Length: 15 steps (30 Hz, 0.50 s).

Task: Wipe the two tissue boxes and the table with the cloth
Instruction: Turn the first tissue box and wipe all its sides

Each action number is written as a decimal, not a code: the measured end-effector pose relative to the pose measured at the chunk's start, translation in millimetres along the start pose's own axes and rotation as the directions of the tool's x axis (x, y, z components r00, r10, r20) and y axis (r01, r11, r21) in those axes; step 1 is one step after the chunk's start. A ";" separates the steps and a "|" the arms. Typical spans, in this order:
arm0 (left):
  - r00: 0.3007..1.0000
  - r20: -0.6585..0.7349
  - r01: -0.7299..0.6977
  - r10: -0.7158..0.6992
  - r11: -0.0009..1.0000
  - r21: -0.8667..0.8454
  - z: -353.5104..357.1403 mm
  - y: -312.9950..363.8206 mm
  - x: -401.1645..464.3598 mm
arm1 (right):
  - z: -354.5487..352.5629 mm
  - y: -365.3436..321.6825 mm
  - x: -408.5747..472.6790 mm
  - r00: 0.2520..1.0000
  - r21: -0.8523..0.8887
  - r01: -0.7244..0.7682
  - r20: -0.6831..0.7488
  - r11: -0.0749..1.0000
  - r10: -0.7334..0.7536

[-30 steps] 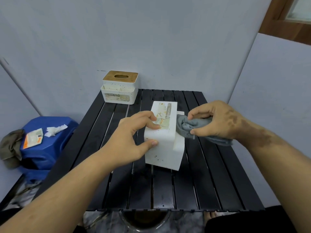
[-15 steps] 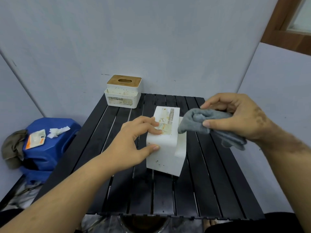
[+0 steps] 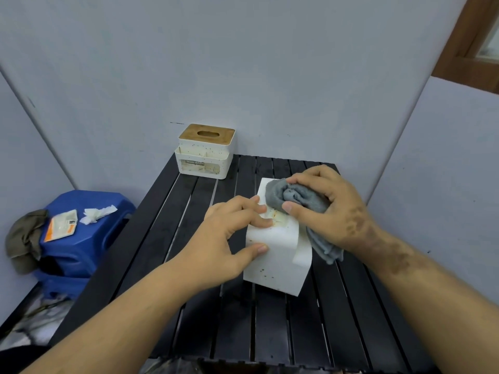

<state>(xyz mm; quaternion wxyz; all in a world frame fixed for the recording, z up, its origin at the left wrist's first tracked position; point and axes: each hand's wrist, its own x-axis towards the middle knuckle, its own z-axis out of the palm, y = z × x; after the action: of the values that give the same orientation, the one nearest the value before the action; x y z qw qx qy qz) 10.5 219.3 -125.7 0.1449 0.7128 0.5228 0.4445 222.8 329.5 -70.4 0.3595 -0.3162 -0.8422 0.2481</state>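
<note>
Cloth [image 3: 295, 197] on white box [image 3: 275, 261], label unreadable

We can make out one piece of lettering: a pale strip across the front of the tissue box with the wooden lid [image 3: 204, 155], above the middle of the frame, which seems to read "TISSUE HOLDER", though the letters are small and blurred. The white tissue box [image 3: 275, 255] in the middle carries a printed label on top, too smeared for us to read. At the left edge, the orange and white packet [image 3: 61, 228] on the blue stool [image 3: 81, 238] bears a dark mark, but we cannot read it
</note>
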 end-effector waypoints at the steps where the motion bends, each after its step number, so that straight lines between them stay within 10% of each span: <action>1: 1.000 0.002 0.000 0.000 1.000 -0.003 0.1 0.1 0.0 | -1.2 1.3 1.6 1.000 0.001 0.016 0.008 1.000 -0.016; 15: 0.999 0.028 0.031 -0.030 0.999 -0.039 -1.6 -1.8 2.6 | -17.4 5.7 23.2 0.983 -0.005 -0.143 0.118 0.990 0.142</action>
<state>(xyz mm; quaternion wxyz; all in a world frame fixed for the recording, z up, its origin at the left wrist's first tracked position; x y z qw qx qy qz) 8.3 222.0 -124.8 0.1731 0.7077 0.5228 0.4426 225.5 353.2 -52.9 0.2909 -0.3598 -0.8368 0.2928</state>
